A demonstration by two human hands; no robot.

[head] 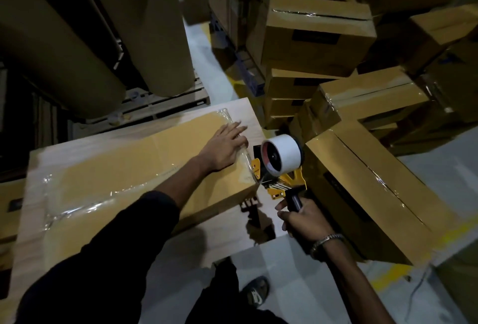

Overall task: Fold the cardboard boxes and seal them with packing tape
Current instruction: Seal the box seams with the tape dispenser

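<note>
Left hand [224,146] lies flat with straight fingers, pressing on the right end of the box, right where the clear tape [247,162] folds over the edge. Right hand [304,216] is wrapped round the black handle of the tape dispenser [280,168], which sits just off that same end of the box, around 3 o'clock from the left hand.

Big stuff first: huge brown paper rolls [64,46] stand on a pallet at 11 o'clock. A heap of taped boxes [318,36] fills 1 to 3 o'clock, some tipped at angles. The cardboard box [134,168] being worked on lies across a pale wood table [232,230], mid-frame (shiny tape strips already run along its seam). The dispenser carries a white roll [285,153] on a yellow frame. A metal bracelet [326,242] circles the right wrist.
</note>
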